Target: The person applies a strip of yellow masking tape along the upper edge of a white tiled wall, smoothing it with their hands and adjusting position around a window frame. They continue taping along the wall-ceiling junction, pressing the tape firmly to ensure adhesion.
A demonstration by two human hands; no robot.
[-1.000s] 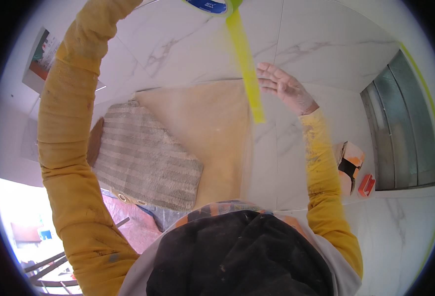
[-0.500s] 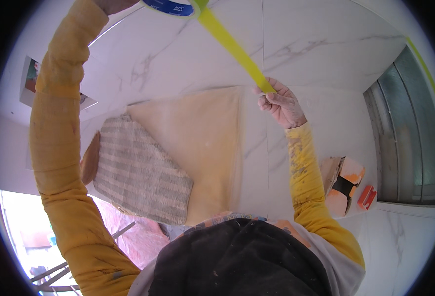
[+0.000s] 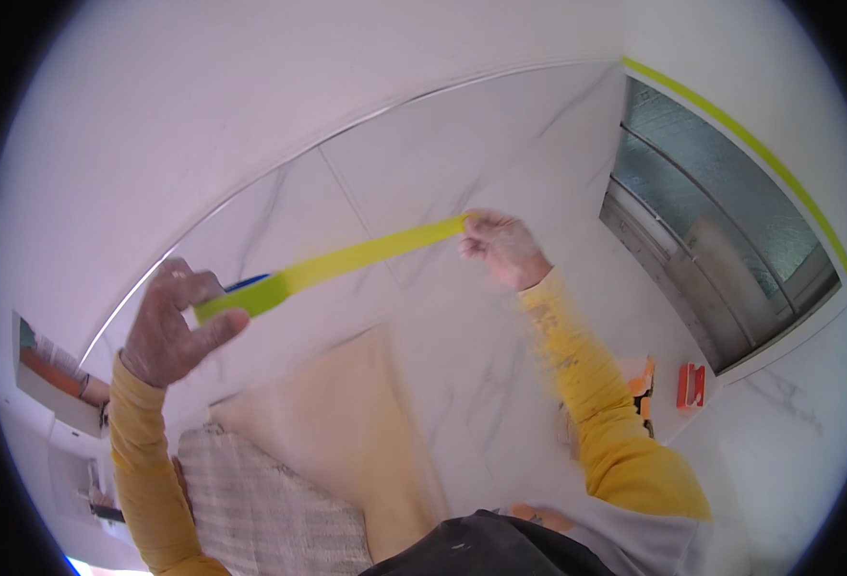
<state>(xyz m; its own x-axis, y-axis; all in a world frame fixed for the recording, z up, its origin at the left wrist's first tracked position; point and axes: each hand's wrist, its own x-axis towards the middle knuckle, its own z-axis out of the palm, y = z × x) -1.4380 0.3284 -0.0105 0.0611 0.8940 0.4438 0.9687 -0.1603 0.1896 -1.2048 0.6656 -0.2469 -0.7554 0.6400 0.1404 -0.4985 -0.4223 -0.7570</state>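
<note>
Head view: left hand (image 3: 176, 326) closed around tape roll (image 3: 250, 293), right hand (image 3: 502, 248) pinching free end of yellow-green tape strip (image 3: 370, 254), stretched taut between, rising rightward.

Items I log on this feed:
- White marble-veined tile floor (image 3: 462, 365), grey veins, thin joints.
- Plain white wall (image 3: 250, 106) above it.
- Tan sheet (image 3: 346, 432) lying flat on the floor.
- Striped beige mat (image 3: 250, 509) lying partly over the tan sheet's near left edge.
- Frosted glass panel (image 3: 721, 221) in a grey metal frame, at right.
- Yellow-green strip (image 3: 740, 134) along the frame's outer side.
- Small orange object (image 3: 690, 386) on the floor near the frame; I cannot tell its kind.
</note>
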